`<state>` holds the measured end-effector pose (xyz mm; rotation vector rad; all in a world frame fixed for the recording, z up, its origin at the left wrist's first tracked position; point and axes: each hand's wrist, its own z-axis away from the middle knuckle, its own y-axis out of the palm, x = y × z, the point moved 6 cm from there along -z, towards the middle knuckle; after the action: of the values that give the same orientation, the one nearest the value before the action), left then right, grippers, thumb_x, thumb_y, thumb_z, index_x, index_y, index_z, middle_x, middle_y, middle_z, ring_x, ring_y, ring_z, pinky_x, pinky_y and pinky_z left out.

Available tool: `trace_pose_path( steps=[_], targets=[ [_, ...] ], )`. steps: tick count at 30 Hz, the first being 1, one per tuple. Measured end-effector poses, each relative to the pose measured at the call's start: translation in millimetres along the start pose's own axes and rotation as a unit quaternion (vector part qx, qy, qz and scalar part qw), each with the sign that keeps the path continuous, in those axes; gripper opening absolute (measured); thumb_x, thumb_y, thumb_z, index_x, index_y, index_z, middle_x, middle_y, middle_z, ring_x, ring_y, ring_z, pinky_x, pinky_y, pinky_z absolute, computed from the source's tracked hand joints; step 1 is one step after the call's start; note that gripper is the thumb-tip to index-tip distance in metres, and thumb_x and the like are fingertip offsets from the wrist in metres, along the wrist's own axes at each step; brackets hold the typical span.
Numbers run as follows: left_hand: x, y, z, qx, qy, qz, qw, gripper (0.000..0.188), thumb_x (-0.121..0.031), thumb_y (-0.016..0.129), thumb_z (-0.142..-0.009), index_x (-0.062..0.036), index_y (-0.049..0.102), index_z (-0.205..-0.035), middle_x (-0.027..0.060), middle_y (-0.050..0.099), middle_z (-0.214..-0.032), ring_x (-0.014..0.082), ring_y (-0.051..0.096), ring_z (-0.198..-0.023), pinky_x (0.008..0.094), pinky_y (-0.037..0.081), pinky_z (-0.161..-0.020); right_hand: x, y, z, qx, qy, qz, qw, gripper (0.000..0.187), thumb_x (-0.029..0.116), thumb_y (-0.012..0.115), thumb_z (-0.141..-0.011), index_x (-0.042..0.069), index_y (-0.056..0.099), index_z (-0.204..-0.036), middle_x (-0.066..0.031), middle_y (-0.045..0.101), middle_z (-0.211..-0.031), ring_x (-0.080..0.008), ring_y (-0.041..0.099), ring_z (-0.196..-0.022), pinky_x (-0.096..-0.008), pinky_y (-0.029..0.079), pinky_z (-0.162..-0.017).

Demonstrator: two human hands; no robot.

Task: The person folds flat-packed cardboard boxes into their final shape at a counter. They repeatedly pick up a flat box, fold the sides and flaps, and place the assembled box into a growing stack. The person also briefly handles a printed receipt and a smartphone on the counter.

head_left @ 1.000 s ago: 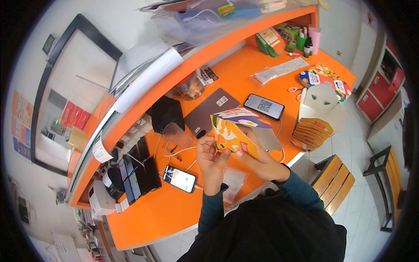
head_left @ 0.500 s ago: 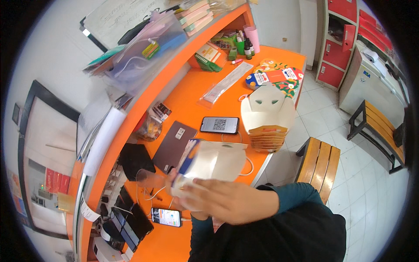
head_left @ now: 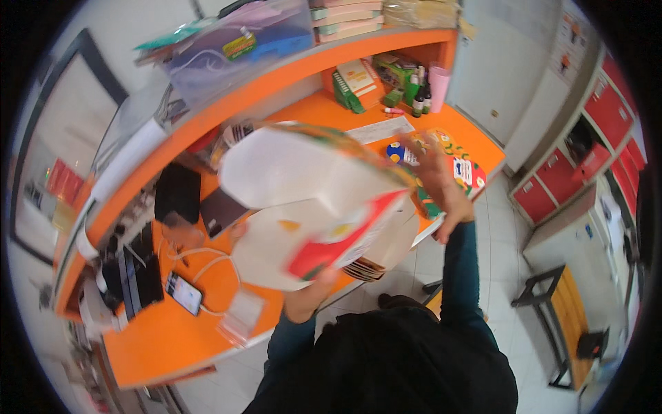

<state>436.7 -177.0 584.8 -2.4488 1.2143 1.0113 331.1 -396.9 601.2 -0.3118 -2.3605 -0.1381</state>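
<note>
A large paper food carton [head_left: 272, 169], white inside with a red and green printed outside, is held up over the desk, its flaps spread. At its lower edge my left hand [head_left: 312, 295] grips it, the thumb in front and the other fingers mostly hidden behind. Just right of the carton, my right hand [head_left: 441, 186] is raised with its fingers apart, smeared by motion and holding nothing. Behind the held carton, a stack of nested cartons [head_left: 365, 269] shows only in part. Colourful printed flat cartons [head_left: 467, 165] lie on the desk beyond my right hand.
On the orange desk [head_left: 148, 352] lie a phone [head_left: 184, 293] with a white cable, a clear plastic packet [head_left: 241, 314] and a dark laptop [head_left: 221, 212]. Bottles [head_left: 419, 100] and a pink cup [head_left: 439, 88] stand at the back. A wooden bench [head_left: 569, 310] is at right.
The view has swung to the right. A carton was low before me with my right hand across it; now a spread carton is higher in my left hand, and my right hand is off to the right.
</note>
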Motion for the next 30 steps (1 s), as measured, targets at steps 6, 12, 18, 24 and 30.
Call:
trace_pose_path(
  steps=[6, 12, 18, 24, 30],
  targets=[
    [6, 49, 3, -0.047, -0.011, -0.216, 0.975, 0.077, -0.019, 0.069, -0.061, -0.0008, 0.021, -0.117, 0.0135, 0.036, -0.109, 0.0237, 0.043, -0.098, 0.0297, 0.039, -0.079, -61, 7, 8, 0.153, 0.205, -0.044, 0.966, 0.116, 0.031, 0.083, -0.032, 0.004, 0.021, -0.127, -0.0091, 0.029, -0.124, -0.0181, 0.028, -0.115, -0.029, 0.022, -0.095],
    [-15, 47, -2, -0.055, -0.078, -0.255, 0.962, 0.078, -0.016, 0.069, -0.057, -0.0039, 0.018, -0.114, 0.0132, 0.036, -0.107, 0.022, 0.044, -0.098, 0.0301, 0.04, -0.081, -68, 23, -1, 0.198, 0.15, -0.133, 0.96, 0.1, 0.023, 0.081, -0.035, 0.007, 0.03, -0.119, -0.0071, 0.033, -0.12, -0.0173, 0.03, -0.113, -0.0274, 0.023, -0.094],
    [-11, 45, -18, 0.051, -0.167, -0.37, 0.913, 0.088, -0.017, 0.074, -0.05, -0.0067, 0.017, -0.116, 0.0157, 0.035, -0.111, 0.026, 0.041, -0.103, 0.034, 0.037, -0.085, -57, 28, -1, 0.178, 0.162, -0.18, 0.954, 0.107, 0.03, 0.083, -0.034, 0.007, 0.025, -0.122, -0.0095, 0.03, -0.123, -0.0194, 0.029, -0.115, -0.0299, 0.02, -0.096],
    [6, 47, -9, 0.0, -0.184, -0.235, 0.954, 0.092, -0.035, 0.072, -0.052, -0.009, 0.018, -0.122, 0.0201, 0.022, -0.125, 0.0342, 0.015, -0.121, 0.0411, 0.026, -0.094, -45, 28, -20, 0.211, 0.145, -0.209, 0.944, 0.111, 0.041, 0.078, -0.039, 0.003, 0.021, -0.126, -0.012, 0.026, -0.127, -0.0221, 0.025, -0.12, -0.0303, 0.018, -0.097],
    [30, 49, -2, -0.047, -0.162, -0.276, 0.946, 0.08, -0.039, 0.063, -0.058, -0.0118, 0.022, -0.121, 0.02, 0.021, -0.13, 0.0364, 0.012, -0.123, 0.0449, 0.012, -0.098, -69, 10, -9, 0.209, 0.191, -0.144, 0.948, 0.104, 0.035, 0.077, -0.04, 0.003, 0.024, -0.124, -0.0112, 0.031, -0.122, -0.0227, 0.028, -0.117, -0.03, 0.02, -0.097]
  ],
)
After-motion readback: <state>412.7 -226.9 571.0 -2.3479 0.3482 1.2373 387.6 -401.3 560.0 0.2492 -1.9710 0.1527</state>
